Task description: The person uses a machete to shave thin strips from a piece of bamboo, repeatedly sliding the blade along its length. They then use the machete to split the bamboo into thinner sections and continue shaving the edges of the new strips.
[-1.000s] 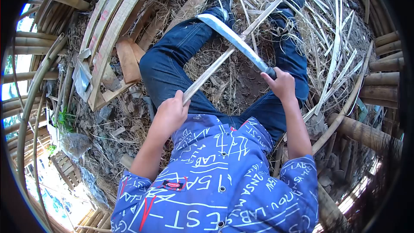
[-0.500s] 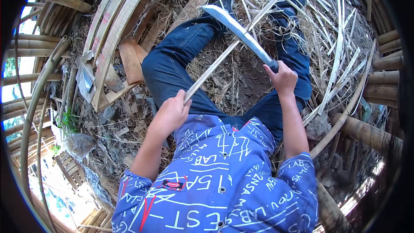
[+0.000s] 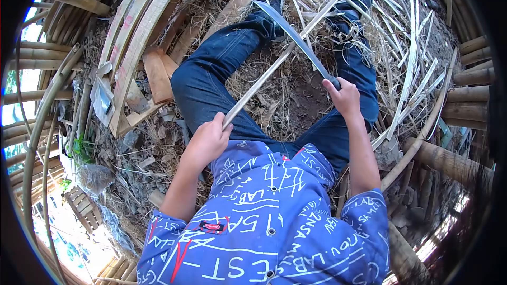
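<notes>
My left hand [image 3: 209,138] is closed around the near end of a long pale wooden strip [image 3: 262,80], which slants up and right between my legs. In my right hand [image 3: 346,96] is the dark handle of a machete [image 3: 302,44]. Its long, curved grey blade points up and left and crosses the strip near the middle of the view. Whether blade and strip touch there, I cannot tell. My thumb lies along the handle.
Pale planks [image 3: 138,37] and a brown wood block [image 3: 157,76] lie at the left. Thin shavings [image 3: 412,68] cover the ground at the right. Bamboo poles [image 3: 449,162] line both sides. My bent legs [image 3: 203,92] frame the dirt.
The machete blade has tilted, showing a narrower, darker face, and its tip has shifted slightly right and up. My right hand has moved slightly down and left.
</notes>
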The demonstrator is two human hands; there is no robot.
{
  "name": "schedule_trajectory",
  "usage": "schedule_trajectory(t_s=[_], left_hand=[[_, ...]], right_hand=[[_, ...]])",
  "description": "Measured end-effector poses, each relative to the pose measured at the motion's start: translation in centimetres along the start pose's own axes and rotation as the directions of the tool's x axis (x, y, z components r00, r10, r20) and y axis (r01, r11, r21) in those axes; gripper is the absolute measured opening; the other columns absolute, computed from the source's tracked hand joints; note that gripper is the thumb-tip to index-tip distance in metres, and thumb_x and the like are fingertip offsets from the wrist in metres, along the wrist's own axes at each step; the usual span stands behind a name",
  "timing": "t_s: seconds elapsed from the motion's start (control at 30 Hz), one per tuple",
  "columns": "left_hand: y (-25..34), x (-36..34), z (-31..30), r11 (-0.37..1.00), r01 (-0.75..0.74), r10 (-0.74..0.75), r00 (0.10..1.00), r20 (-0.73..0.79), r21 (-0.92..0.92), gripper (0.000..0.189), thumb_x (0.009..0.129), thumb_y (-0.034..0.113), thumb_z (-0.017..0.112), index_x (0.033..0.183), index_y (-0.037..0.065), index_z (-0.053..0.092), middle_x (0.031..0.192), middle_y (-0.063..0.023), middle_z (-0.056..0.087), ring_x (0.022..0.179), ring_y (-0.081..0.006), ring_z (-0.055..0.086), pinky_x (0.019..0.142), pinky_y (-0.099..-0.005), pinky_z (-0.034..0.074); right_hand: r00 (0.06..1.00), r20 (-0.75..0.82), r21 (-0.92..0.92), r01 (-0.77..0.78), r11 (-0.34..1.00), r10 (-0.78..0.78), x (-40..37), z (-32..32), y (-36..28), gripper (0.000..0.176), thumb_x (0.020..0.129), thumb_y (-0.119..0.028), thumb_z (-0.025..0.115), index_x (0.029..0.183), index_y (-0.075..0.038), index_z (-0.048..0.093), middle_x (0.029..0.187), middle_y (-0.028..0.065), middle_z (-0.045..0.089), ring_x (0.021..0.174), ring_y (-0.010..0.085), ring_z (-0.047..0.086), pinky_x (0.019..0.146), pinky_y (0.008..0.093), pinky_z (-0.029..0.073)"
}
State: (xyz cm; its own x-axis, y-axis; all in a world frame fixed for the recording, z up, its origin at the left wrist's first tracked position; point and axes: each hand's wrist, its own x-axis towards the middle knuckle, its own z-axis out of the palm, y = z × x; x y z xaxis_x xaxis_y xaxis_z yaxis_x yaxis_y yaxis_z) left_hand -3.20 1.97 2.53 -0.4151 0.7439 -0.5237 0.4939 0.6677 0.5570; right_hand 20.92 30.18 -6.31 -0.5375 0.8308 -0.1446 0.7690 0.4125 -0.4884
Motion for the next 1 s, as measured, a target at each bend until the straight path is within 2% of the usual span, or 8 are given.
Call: schedule_trajectory(t_s=[0.17,0.3,0.33,0.5,0.6,0.8,0.87,1.0], left_hand=[[0.3,0.0,0.0,1.0,0.008,-0.008,1.0,-0.005,0.0,0.025,0.095,0.021,0.054,0.093,-0.002,0.046,0.073,-0.0293,0.058,0.075,-0.0496,0.056,0.064,-0.0504,0.042],[0.8,0.1,0.3,0.998,-0.013,0.016,0.998,-0.058,0.056,0.024,0.094,0.021,0.054,0.093,-0.002,0.046,0.073,-0.0289,0.059,0.075,-0.0495,0.058,0.065,-0.0527,0.044],[0.8,0.1,0.4,0.994,-0.022,0.031,0.996,-0.082,0.108,0.025,0.094,0.022,0.055,0.093,-0.001,0.047,0.073,-0.0282,0.06,0.075,-0.0487,0.059,0.065,-0.0533,0.045],[1.8,0.0,1.0,0.95,0.081,-0.023,0.981,-0.193,0.3,0.031,0.091,0.03,0.057,0.093,0.001,0.048,0.073,-0.0247,0.064,0.074,-0.0438,0.064,0.066,-0.0525,0.05],[1.9,0.2,1.6,0.946,0.057,0.009,0.98,-0.2,0.319,0.035,0.089,0.034,0.059,0.093,0.001,0.049,0.074,-0.0238,0.065,0.074,-0.0421,0.065,0.066,-0.0512,0.052],[2.3,0.0,1.3,0.963,0.006,0.03,0.991,-0.131,0.269,0.035,0.084,0.031,0.063,0.093,0.0,0.05,0.075,-0.0257,0.064,0.075,-0.0441,0.064,0.069,-0.0518,0.051],[2.1,-0.2,1.2,0.969,-0.01,0.042,0.991,-0.127,0.245,0.035,0.082,0.03,0.063,0.093,0.0,0.05,0.075,-0.0266,0.064,0.075,-0.045,0.064,0.07,-0.0524,0.051],[2.1,-0.1,0.9,0.986,0.0,0.02,0.992,-0.122,0.165,0.034,0.081,0.026,0.062,0.094,-0.003,0.052,0.078,-0.0298,0.063,0.077,-0.0473,0.062,0.072,-0.0527,0.05]], right_hand=[[0.988,-0.132,-0.077,-0.091,0.993,0.08,-0.4,0.9,-1.0,0.061,0.084,-0.067,0.055,0.076,-0.007,0.067,0.07,0.0185,0.067,0.071,0.0401,0.066,0.065,0.048,0.051],[0.977,-0.056,0.232,-0.19,0.954,0.208,-1.3,3.3,-1.1,0.065,0.085,-0.068,0.054,0.077,-0.004,0.065,0.065,0.0202,0.062,0.067,0.0404,0.063,0.063,0.0469,0.048],[0.983,-0.044,0.337,-0.152,0.929,0.176,-1.3,4.6,-0.6,0.067,0.088,-0.066,0.051,0.067,-0.003,0.059,0.056,0.0128,0.058,0.053,0.0292,0.059,0.053,0.0401,0.046],[0.926,0.257,0.859,-0.35,0.374,0.277,-3.3,4.3,-3.5,0.06,0.098,-0.059,0.041,0.068,-0.008,0.051,0.053,0.0011,0.049,0.04,0.0099,0.046,0.038,0.025,0.036],[0.921,0.277,0.858,-0.366,0.36,0.275,-4.0,3.7,-3.8,0.059,0.097,-0.059,0.041,0.073,-0.006,0.052,0.052,0.0027,0.048,0.04,0.0105,0.045,0.038,0.0259,0.037],[0.971,0.191,0.633,-0.231,0.739,0.14,-5.0,4.0,-3.0,0.059,0.094,-0.058,0.05,0.071,-0.005,0.06,0.055,0.0062,0.058,0.044,0.0175,0.056,0.044,0.0318,0.044],[0.996,-0.046,0.147,-0.073,0.986,0.081,-3.5,2.8,-3.5,0.058,0.088,-0.061,0.056,0.077,-0.005,0.065,0.06,0.0146,0.063,0.053,0.0312,0.063,0.052,0.0402,0.049],[0.994,-0.098,-0.112,-0.051,0.992,0.04,-1.8,1.5,-2.9,0.06,0.081,-0.067,0.059,0.079,-0.007,0.067,0.067,0.0191,0.066,0.067,0.0387,0.066,0.059,0.0475,0.051]])
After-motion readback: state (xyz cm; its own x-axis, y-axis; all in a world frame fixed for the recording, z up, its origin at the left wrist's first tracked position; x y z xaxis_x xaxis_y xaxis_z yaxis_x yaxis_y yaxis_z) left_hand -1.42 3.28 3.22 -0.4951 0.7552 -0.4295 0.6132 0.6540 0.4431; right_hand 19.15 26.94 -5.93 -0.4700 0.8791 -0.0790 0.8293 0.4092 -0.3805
